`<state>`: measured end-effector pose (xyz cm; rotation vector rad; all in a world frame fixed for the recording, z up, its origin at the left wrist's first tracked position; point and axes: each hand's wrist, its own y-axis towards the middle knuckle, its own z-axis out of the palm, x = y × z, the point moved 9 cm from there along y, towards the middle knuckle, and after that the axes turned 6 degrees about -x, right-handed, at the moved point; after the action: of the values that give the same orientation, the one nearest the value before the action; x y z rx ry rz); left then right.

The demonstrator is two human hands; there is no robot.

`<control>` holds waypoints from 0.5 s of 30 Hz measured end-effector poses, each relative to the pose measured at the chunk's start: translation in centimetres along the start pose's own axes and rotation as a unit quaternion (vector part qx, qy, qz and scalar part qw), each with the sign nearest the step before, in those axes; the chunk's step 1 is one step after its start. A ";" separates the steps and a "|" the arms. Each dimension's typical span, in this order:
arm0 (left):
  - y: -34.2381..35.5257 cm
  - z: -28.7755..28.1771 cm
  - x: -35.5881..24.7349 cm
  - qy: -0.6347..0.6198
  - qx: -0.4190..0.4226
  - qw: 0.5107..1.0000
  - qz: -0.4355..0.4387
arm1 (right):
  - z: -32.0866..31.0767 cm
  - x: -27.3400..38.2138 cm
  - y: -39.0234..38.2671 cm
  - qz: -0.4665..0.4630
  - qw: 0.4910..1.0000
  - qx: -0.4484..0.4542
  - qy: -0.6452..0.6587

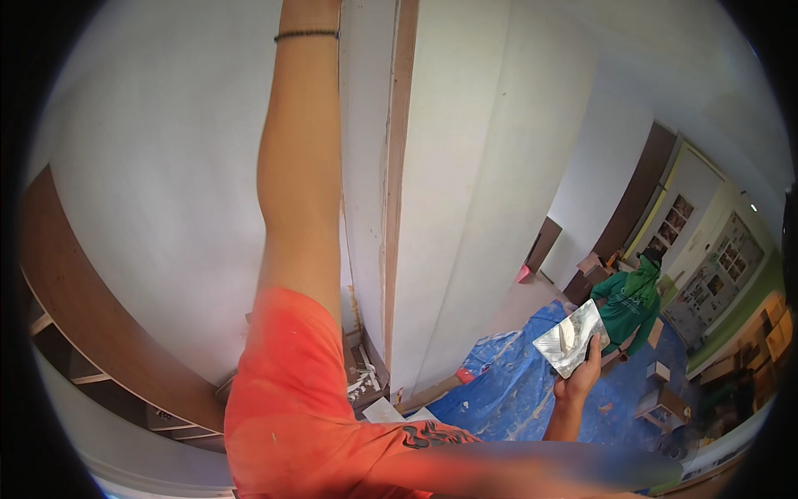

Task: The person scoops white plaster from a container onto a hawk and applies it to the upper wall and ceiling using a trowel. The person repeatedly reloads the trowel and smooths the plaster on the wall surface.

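My left arm (301, 183), in a short red sleeve, reaches straight up along the wall with a dark bead bracelet (307, 34) at the wrist. The hand itself lies past the top edge, so its fingers and anything they touch are hidden. Low on the right, my right hand (579, 378) is closed on the lower edge of a flat, rectangular, silvery metal plate (565, 339). Pale smears show on the plate's face. It is tilted and held away from the wall.
A brown wooden strip (397, 166) runs up between white wall faces. On the left curves a brown shelf unit (100, 308). A blue tarp (490, 399) covers floor at the right, where a person in green (628, 303) is. Cardboard boxes (756, 353) stand at the far right.
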<state>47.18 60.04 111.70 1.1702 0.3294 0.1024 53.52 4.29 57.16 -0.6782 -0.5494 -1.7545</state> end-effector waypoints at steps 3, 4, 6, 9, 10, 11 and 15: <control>-0.4 -0.8 5.9 -0.392 -0.117 0.898 -0.164 | 0.2 0.0 0.1 0.008 1.000 0.005 -0.006; -0.9 0.9 6.7 -0.367 -0.094 0.910 -0.169 | 0.1 0.1 0.2 0.008 1.000 0.004 -0.006; -0.9 2.4 7.6 -0.322 -0.068 0.929 -0.171 | 0.1 0.1 0.1 0.010 1.000 0.003 -0.002; 0.3 3.8 9.7 -0.421 -0.124 0.862 -0.252 | -0.3 -0.1 0.2 0.011 1.000 -0.004 0.005; 0.6 4.0 9.8 -0.420 -0.108 0.866 -0.248 | -0.4 -0.1 0.3 0.010 1.000 -0.005 0.004; 0.8 4.3 9.8 -0.419 -0.092 0.870 -0.243 | -0.4 -0.1 0.4 0.009 1.000 -0.006 0.003; 1.6 4.8 9.0 -0.335 -0.085 0.908 -0.237 | -0.1 0.1 0.0 0.001 1.000 -0.013 0.007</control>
<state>57.30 58.63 113.07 0.8591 -0.0172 -0.6777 53.45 4.16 57.18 -0.6849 -0.5161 -1.7657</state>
